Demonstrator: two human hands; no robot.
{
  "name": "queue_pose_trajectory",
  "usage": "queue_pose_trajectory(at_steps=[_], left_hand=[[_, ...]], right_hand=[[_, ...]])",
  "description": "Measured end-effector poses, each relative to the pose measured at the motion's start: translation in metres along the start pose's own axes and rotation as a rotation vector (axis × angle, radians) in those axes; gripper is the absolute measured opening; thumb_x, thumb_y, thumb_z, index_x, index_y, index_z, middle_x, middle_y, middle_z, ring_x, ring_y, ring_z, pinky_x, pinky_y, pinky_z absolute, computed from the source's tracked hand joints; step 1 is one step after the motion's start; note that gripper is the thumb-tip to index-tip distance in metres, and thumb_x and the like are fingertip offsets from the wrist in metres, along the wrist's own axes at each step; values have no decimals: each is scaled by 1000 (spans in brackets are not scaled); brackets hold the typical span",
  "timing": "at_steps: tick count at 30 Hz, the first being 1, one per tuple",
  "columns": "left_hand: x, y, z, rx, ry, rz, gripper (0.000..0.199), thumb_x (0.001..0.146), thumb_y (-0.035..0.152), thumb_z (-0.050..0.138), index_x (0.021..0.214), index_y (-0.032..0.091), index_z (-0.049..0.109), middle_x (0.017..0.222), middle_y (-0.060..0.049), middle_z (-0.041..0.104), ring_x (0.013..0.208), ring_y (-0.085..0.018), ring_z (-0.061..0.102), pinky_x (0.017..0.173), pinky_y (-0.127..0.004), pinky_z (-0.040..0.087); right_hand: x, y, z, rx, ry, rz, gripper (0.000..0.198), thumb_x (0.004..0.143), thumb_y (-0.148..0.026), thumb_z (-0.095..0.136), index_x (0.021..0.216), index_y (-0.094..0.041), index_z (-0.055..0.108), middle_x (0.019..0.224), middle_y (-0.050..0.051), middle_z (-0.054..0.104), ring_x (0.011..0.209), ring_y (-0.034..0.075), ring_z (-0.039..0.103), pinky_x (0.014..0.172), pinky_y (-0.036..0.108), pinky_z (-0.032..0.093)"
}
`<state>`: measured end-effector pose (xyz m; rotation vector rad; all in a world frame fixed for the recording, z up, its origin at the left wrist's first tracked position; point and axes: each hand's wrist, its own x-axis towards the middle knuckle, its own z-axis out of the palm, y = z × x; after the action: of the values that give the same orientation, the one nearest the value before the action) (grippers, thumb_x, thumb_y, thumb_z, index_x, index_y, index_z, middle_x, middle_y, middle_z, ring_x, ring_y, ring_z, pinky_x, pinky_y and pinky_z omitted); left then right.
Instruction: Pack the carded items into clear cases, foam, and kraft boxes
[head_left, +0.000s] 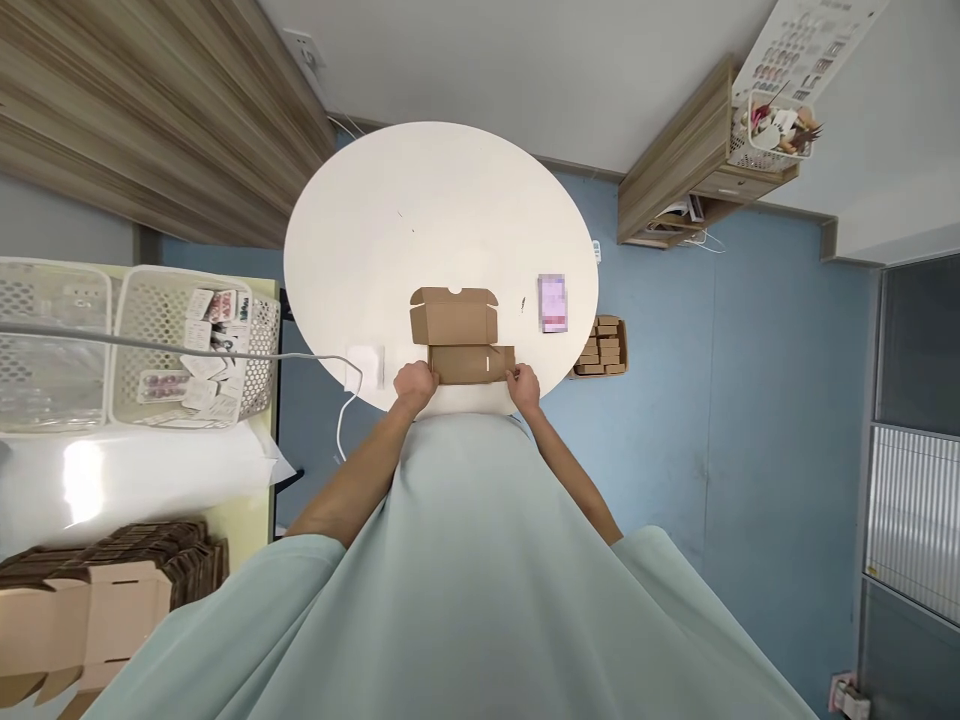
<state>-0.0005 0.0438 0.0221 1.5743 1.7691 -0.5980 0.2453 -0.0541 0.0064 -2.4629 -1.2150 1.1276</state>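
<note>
A brown cardboard box (pixel 454 322), partly folded with its flapped lid lying away from me, is at the near side of the round white table (pixel 442 200). My left hand (pixel 416 386) is closed on the box's near left corner. On the near right side, my right hand (pixel 523 386) pinches the end panel between thumb and fingers. The lid's side flaps stand out at an angle. What lies under my fingertips is hidden.
A pink-purple blurred phone-like item (pixel 553 303) lies right on the table; a white square item (pixel 365 368) and cable are left. Small boxes fill a carton (pixel 604 346) beyond the right edge. White baskets (pixel 187 350) and stacked flat cardboard (pixel 112 600) are at far left.
</note>
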Motion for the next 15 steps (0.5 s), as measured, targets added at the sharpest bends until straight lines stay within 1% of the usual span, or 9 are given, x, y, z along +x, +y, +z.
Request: queue_pose_trajectory(at_steps=[3, 6, 9, 11, 13, 15], left_hand=[[-3, 3, -2, 6, 0, 3, 27, 100, 30, 56, 110, 13, 74, 115, -26, 75, 113, -40, 73, 85, -43, 58], [-5, 5, -4, 6, -4, 10, 27, 98, 27, 55, 110, 13, 75, 112, -25, 76, 109, -39, 73, 81, -41, 57], [-7, 7, -6, -4, -8, 20, 27, 96, 25, 55, 109, 13, 76, 109, -24, 77, 104, -38, 74, 77, -39, 55], [-8, 7, -7, -13, 0, 31, 27, 96, 25, 56, 108, 13, 76, 108, -24, 77, 102, -37, 74, 76, -39, 55], [-9, 6, -7, -23, 3, 45, 27, 96, 26, 56, 108, 13, 77, 108, -24, 77, 101, -37, 74, 75, -38, 54], [-9, 5, -7, -35, 2, 58, 28, 96, 26, 56, 107, 14, 77, 108, -24, 77, 100, -37, 74, 75, -38, 54]], right_hand=[[-3, -6, 3, -10, 1, 0, 16, 110, -28, 50, 106, -22, 64, 113, 9, 76, 102, 24, 73, 84, 32, 54], [-11, -14, 3, -8, -2, -27, 14, 111, -29, 50, 106, -23, 62, 106, 8, 78, 96, 23, 74, 78, 30, 50], [-21, -23, 5, -17, -36, -81, 12, 111, -30, 52, 109, -23, 61, 102, 8, 79, 95, 23, 75, 76, 29, 49], [-27, -30, 9, -31, -58, -129, 12, 111, -34, 56, 111, -23, 61, 106, 7, 79, 96, 22, 76, 77, 29, 49], [-31, -37, 13, -59, -64, -179, 18, 110, -41, 59, 109, -23, 63, 115, 8, 78, 99, 21, 76, 80, 29, 51], [-32, -42, 15, -84, -56, -204, 26, 111, -47, 57, 105, -22, 65, 121, 9, 76, 100, 20, 75, 84, 29, 52]])
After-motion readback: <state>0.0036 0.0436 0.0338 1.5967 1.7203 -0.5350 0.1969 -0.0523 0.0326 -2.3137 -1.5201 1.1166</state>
